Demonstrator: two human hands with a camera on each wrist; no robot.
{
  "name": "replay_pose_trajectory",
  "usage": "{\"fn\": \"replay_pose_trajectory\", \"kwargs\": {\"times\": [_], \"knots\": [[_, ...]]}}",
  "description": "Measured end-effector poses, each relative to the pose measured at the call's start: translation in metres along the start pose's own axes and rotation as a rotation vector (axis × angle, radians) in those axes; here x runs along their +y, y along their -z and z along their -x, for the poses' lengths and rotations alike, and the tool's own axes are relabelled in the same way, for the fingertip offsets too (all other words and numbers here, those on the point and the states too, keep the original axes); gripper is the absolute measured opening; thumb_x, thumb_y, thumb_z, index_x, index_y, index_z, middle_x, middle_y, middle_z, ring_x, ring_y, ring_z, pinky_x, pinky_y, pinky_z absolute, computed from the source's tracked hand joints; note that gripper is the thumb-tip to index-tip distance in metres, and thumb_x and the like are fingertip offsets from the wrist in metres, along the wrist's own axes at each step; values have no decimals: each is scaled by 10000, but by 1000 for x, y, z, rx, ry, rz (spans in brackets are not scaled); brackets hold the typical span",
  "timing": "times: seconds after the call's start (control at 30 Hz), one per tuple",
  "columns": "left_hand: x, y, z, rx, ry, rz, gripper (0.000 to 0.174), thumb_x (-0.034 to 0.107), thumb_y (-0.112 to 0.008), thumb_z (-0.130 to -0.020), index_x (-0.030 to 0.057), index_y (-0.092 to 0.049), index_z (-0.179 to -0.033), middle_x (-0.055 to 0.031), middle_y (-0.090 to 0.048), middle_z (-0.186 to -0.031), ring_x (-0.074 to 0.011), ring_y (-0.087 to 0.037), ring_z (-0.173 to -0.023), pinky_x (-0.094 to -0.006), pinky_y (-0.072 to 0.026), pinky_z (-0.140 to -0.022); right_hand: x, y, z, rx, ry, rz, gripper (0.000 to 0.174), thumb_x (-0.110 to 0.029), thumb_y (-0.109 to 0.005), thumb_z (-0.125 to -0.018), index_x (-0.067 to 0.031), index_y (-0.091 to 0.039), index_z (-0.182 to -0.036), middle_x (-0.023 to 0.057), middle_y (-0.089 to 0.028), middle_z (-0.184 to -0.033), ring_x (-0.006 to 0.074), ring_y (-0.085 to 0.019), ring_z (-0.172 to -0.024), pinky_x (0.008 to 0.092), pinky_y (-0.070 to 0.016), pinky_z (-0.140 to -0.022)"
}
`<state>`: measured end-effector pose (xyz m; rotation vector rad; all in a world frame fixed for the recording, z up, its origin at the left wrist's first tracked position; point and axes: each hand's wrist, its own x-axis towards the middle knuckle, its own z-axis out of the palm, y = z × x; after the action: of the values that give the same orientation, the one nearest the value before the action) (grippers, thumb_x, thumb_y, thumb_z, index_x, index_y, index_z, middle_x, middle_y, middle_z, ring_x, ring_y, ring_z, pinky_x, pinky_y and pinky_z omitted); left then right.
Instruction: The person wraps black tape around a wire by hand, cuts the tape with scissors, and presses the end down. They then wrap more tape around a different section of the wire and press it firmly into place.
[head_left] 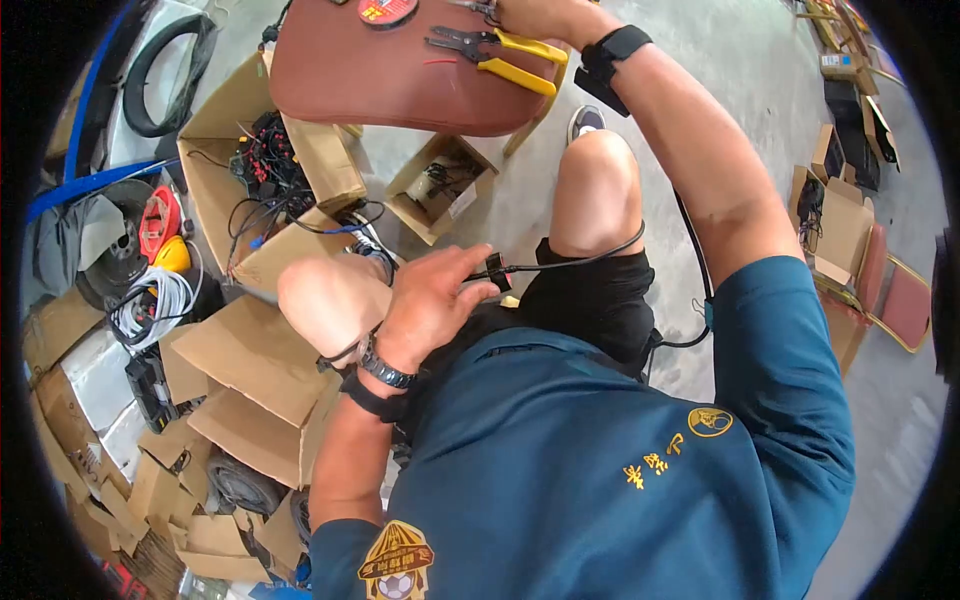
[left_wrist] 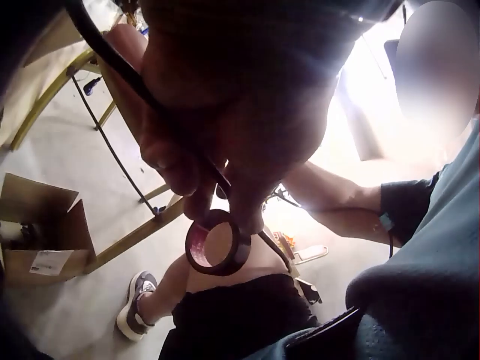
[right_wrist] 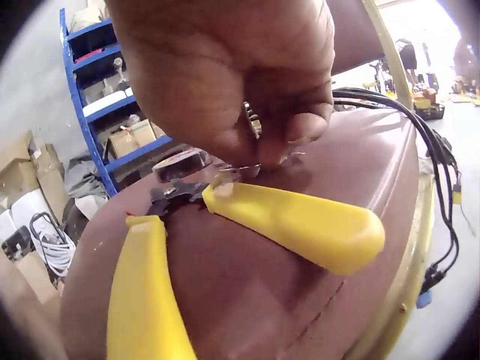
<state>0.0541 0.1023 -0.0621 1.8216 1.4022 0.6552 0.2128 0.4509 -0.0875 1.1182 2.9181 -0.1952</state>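
My left hand pinches a black tape roll between thumb and fingers, above my lap. A black cable runs past the roll and along that hand. Over the brown padded seat, my right hand has its fingers curled down around a small shiny metal item; its full shape is hidden. Just beside that hand, yellow-handled pliers lie spread on the seat. Behind the pliers is a round roll, which shows a red label in the head view.
A carton of tangled wires and a smaller carton stand on the floor near my legs. Empty-looking flaps of another carton are at the left. More black cables hang beside the seat. A blue shelf stands behind.
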Motion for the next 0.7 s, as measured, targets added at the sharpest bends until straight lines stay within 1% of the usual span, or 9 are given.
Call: {"fn": "replay_pose_trajectory", "kwargs": {"times": [0.1, 0.2, 0.27, 0.37, 0.47, 0.5, 0.53, 0.6, 0.7], "knots": [[10, 5, 3, 226, -206, -98, 319, 130, -838, -772, 23, -692, -1035, -123, -701, -902, -311, -655, -742, -372, -517, -648, -4, 23, 25, 103, -118, -519, 214, -188, -653, -845, -8, -736, -926, 214, -727, -821, 360, -712, -782, 451, -559, -703], [23, 5, 31, 158, -206, 47, 284, 97, -841, -756, 20, -698, -989, -131, -705, -908, -301, -663, -766, -383, -525, -670, -5, 35, 63, 17, -180, -997, 270, -250, -707, -859, -58, -737, -1046, 161, -755, -918, 338, -723, -797, 451, -566, -715], [20, -5, 46, -23, -25, 153, 269, 153, -813, -804, 5, -703, -1000, -142, -704, -916, -315, -674, -800, -373, -535, -709, -1, 19, 98, -34, -138, -1248, 342, -278, -721, -885, -142, -721, -1199, 128, -765, -1047, 344, -729, -807, 480, -572, -721], [10, -23, 63, -196, 257, 169, 357, 250, -768, -873, -12, -690, -1102, -152, -702, -965, -307, -687, -841, -349, -541, -769, -43, 34, 175, -21, -147, -1233, 278, -157, -575, -1028, -40, -577, -1279, 61, -708, -1041, 77, -635, -780, 254, -535, -676], [-5, -39, 63, -131, 504, 452, 440, 255, -778, -878, -20, -678, -1208, -103, -692, -980, -192, -654, -816, -325, -531, -743, -93, 31, 250, -119, -275, -1525, 321, -43, -538, -1014, -44, -529, -1335, 101, -709, -1084, 123, -676, -769, 260, -553, -670], [-6, -42, 58, -67, 391, 510, 467, 232, -786, -875, -33, -667, -1241, -82, -670, -995, -152, -626, -834, -307, -526, -745, -112, 34, 269, -154, -310, -1527, 324, -20, -536, -1008, -38, -529, -1332, 92, -709, -1071, 131, -676, -771, 260, -551, -665], [-8, -48, 56, -67, 467, 577, 448, 223, -805, -858, -34, -684, -1205, -89, -672, -1040, -151, -627, -885, -314, -530, -768, -127, 36, 286, -217, -375, -1547, 324, -7, -553, -996, -37, -538, -1318, 86, -706, -1064, 130, -673, -777, 267, -554, -681], [-11, -57, 54, 6, 391, 544, 429, 226, -821, -843, -27, -707, -1170, -78, -655, -1135, -151, -631, -979, -309, -538, -823, -153, 26, 315, -268, -433, -1512, 328, 4, -561, -985, -41, -548, -1310, 81, -703, -1057, 125, -668, -819, 270, -552, -711], [-12, -69, 49, 111, 262, 663, 348, 173, -827, -833, -21, -733, -1107, -88, -619, -1298, -155, -615, -1108, -307, -526, -910, -181, 16, 339, -269, -374, -1434, 335, 25, -604, -944, -35, -588, -1273, 80, -702, -1014, 144, -658, -908, 293, -549, -805]]}}
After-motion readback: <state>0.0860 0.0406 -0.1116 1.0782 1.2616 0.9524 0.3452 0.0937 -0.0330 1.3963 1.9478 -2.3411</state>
